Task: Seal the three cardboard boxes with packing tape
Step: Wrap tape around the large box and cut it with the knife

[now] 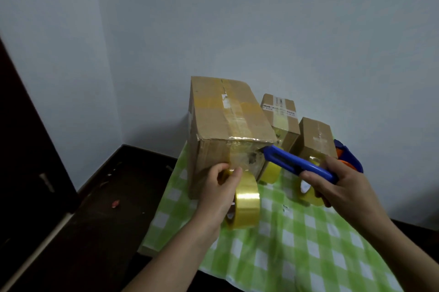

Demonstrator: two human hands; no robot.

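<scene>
A large cardboard box (223, 113) stands on the green checked cloth, with tape running along its top seam and down its near face. My left hand (223, 187) grips a yellow tape roll (245, 201) against that near face. My right hand (342, 185) holds a blue utility knife (299, 163), whose tip points at the box's near right corner. Two smaller boxes stand to the right: one with a label (280, 113) behind, one (316, 139) in front.
A second yellow tape roll (270, 173) lies beside the large box, and a third (308, 196) lies under my right hand. A blue and orange tape dispenser (349, 156) sits at the right. The green checked cloth (297, 244) ends at the left over a dark floor (83, 220).
</scene>
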